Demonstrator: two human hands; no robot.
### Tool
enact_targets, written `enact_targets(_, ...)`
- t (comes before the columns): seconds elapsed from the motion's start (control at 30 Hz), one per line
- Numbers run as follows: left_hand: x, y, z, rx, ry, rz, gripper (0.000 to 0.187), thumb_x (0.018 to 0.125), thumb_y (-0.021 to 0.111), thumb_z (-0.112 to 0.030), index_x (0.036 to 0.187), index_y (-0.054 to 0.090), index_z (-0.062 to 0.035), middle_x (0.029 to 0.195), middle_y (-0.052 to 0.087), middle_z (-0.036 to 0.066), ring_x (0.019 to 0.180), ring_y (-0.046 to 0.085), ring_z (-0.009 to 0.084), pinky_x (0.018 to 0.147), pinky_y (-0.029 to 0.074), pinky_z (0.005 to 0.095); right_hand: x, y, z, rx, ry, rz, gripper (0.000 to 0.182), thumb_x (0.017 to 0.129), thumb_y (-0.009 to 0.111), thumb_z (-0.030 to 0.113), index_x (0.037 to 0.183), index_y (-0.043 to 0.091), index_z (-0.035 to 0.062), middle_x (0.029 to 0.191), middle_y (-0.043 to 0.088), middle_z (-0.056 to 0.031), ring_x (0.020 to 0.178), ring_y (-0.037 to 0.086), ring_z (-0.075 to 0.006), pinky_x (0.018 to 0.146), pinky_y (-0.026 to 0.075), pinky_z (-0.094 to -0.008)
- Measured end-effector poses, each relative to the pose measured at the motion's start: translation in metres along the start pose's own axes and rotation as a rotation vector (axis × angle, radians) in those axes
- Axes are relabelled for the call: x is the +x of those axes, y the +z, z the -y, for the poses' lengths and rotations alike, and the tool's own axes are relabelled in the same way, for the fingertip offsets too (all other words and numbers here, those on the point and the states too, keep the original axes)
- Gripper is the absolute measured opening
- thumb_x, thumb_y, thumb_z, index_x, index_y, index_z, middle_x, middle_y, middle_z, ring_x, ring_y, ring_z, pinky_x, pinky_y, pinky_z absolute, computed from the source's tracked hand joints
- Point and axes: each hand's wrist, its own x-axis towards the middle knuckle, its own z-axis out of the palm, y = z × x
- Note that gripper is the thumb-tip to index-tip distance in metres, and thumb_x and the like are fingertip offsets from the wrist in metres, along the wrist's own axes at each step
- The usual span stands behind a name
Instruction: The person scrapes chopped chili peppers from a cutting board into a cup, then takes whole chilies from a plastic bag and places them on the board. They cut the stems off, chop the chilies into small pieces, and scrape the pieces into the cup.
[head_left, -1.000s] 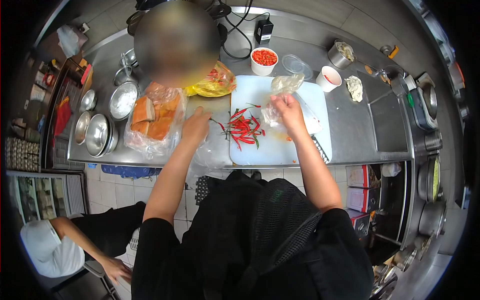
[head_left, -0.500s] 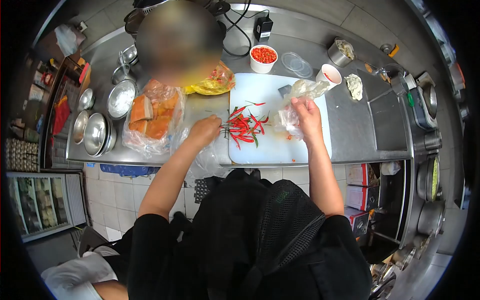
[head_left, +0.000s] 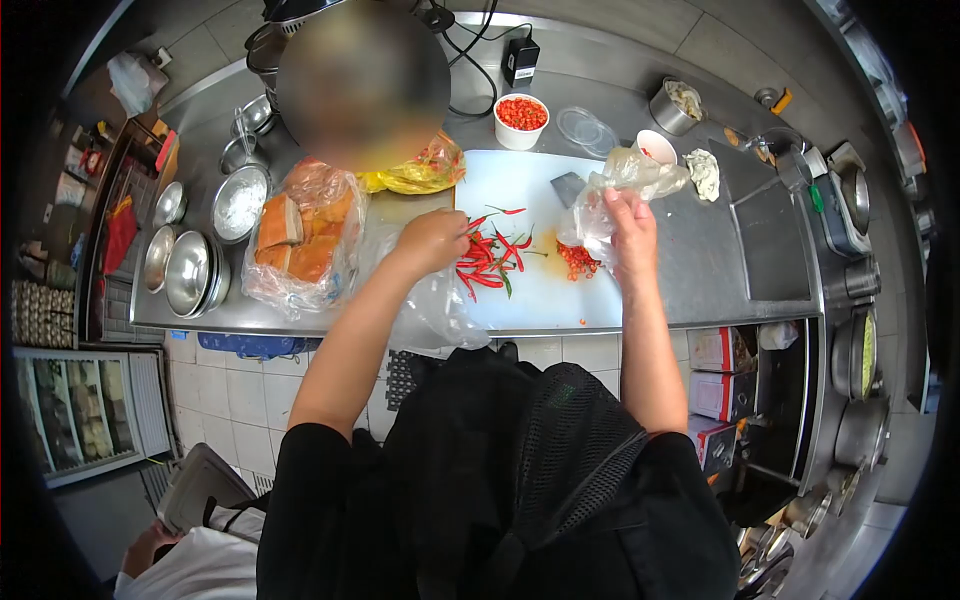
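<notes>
My right hand [head_left: 632, 225] pinches a crumpled clear plastic bag [head_left: 640, 175] above the right side of the white cutting board [head_left: 535, 305]. Below it lie chopped red chilies [head_left: 578, 262] and a broad knife blade [head_left: 568, 188], partly covered by the bag. My left hand [head_left: 432, 242] is closed at the board's left edge, against a pile of whole red chilies [head_left: 490, 265]; what its fingers hold is hidden. Another clear plastic bag [head_left: 440, 312] spreads under my left wrist and over the counter's front edge.
Left are bagged orange-brown blocks [head_left: 305, 235], a yellow bag [head_left: 415, 170] and metal bowls [head_left: 188, 270]. Behind the board stand a tub of chopped chilies [head_left: 521, 120], a clear lid [head_left: 587, 130] and a white cup [head_left: 655, 148]. A sink [head_left: 778, 245] is right. Another person's sleeve [head_left: 200, 560] shows lower left.
My left hand has moved right to the chili pile, and the clear bag under it has shifted right too. My right hand moved right with its bag, uncovering the chopped chilies.
</notes>
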Motion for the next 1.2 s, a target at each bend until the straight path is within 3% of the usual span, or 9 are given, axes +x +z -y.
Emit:
enact_targets(0.2,0.016,0.016,-0.012,-0.021,0.052,-0.133,0.021,0.085,0.065,-0.023,0.098,0.065,-0.0069,0.090,0.064,0.014,0.087,0.062,0.0333,0.075,0.049,0.0424,-0.006,0.016,-0.009,0.008,0.069,0.183,0.033,0.093,0.064,0.028,0.113,0.061,0.0028,0.103,0.067,-0.0055,0.089,0.062,-0.0115,0.082,0.048,-0.0273)
enact_targets(0.5,0.012,-0.023,-0.016,-1.261,-0.297,-0.579,0.027,0.091,0.066,-0.025,0.112,0.063,-0.0081,0.088,0.064,-0.001,0.079,0.057,0.0077,0.071,0.044,0.0239,-0.053,0.105,-0.058,-1.011,-0.176,0.669,0.049,0.089,0.066,0.025,0.131,0.051,0.0048,0.101,0.068,-0.0061,0.086,0.062,-0.0120,0.077,0.051,-0.0292)
enact_targets(0.6,-0.019,-0.044,-0.003,-1.270,-0.217,-0.553,0.037,0.090,0.067,-0.023,0.121,0.059,-0.0043,0.109,0.065,0.007,0.101,0.060,0.0161,0.087,0.047,0.0295,-0.032,0.110,-0.065,-0.577,0.137,0.664,0.036,0.089,0.061,0.016,0.122,0.059,0.0023,0.101,0.068,-0.0056,0.086,0.063,-0.0130,0.076,0.051,-0.0300)
enact_targets(0.67,-0.051,-0.051,0.002,-0.523,0.167,-0.283,0.059,0.086,0.070,-0.026,0.138,0.048,-0.0053,0.139,0.050,0.013,0.133,0.043,0.0232,0.109,0.035,0.0363,-0.024,0.118,-0.056,-0.037,0.326,0.565,0.034,0.087,0.053,0.009,0.118,0.060,-0.0003,0.103,0.068,-0.0092,0.088,0.066,-0.0183,0.078,0.053,-0.0307)
enact_targets(0.7,-0.065,-0.052,-0.008,-0.524,0.166,-0.295,0.059,0.086,0.070,-0.026,0.138,0.048,-0.0053,0.139,0.050,0.013,0.133,0.043,0.0232,0.109,0.035,0.0363,-0.027,0.125,-0.040,0.107,0.443,0.541,0.031,0.084,0.054,0.006,0.114,0.061,-0.0004,0.099,0.067,-0.0071,0.085,0.065,-0.0157,0.073,0.052,-0.0286)
enact_targets(0.8,-0.087,-0.048,-0.027,-0.420,0.119,-0.270,0.078,0.078,0.077,-0.027,0.144,0.041,-0.0085,0.150,0.037,0.018,0.145,0.025,0.0256,0.115,0.028,0.0394,-0.020,0.135,-0.044,0.116,0.609,0.682,0.027,0.083,0.055,0.005,0.108,0.061,-0.0010,0.095,0.066,-0.0062,0.082,0.063,-0.0145,0.072,0.052,-0.0288)
enact_targets(1.0,-0.111,-0.040,0.002,-0.697,-0.196,-0.257,0.069,0.078,0.073,-0.019,0.140,0.047,-0.0055,0.124,0.061,0.018,0.111,0.060,0.0283,0.093,0.047,0.0358,-0.022,0.160,-0.031,-0.402,0.333,0.797,0.034,0.085,0.066,0.014,0.115,0.057,0.0032,0.099,0.065,-0.0057,0.085,0.062,-0.0144,0.074,0.051,-0.0282)
enact_targets(1.07,-0.121,-0.008,0.029,-0.634,-0.319,-0.465,0.051,0.079,0.070,-0.017,0.126,0.058,0.0004,0.101,0.069,0.011,0.086,0.064,0.0224,0.079,0.051,0.0330,-0.019,0.157,-0.033,-0.554,0.261,0.886,0.041,0.085,0.069,0.017,0.121,0.055,0.0033,0.103,0.064,-0.0067,0.089,0.062,-0.0150,0.076,0.051,-0.0282)
enact_targets(1.2,-0.147,0.025,0.029,-1.057,-0.487,-0.871,0.036,0.081,0.066,-0.016,0.112,0.064,0.0025,0.092,0.068,0.007,0.082,0.062,0.0169,0.076,0.050,0.0303,-0.030,0.153,-0.036,-0.442,-0.041,1.035,0.066,0.081,0.076,0.026,0.135,0.045,0.0030,0.128,0.053,-0.0149,0.110,0.059,-0.0242,0.088,0.050,-0.0334)
